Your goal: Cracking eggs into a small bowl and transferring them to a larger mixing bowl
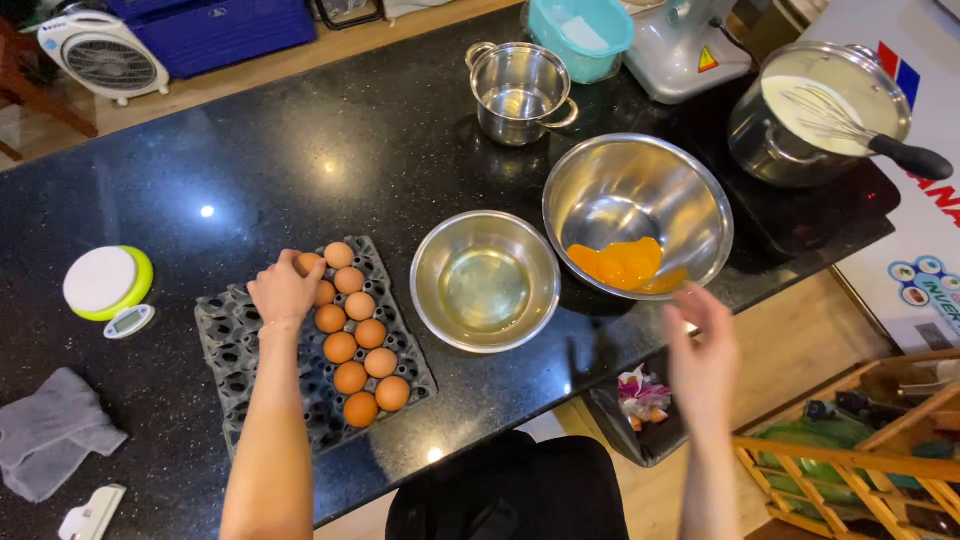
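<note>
My left hand reaches over a grey egg tray and closes its fingers around a brown egg at the tray's far end. Several more brown eggs fill the tray's right half. My right hand hangs open and empty beyond the counter's front edge, above a black bin with eggshells inside. A steel bowl of egg whites sits right of the tray. A larger steel bowl holds egg yolks.
A small steel pot, a teal container and a pot of white cream with a whisk stand at the back. A round kitchen scale and grey cloth lie at left. A wooden rack is at lower right.
</note>
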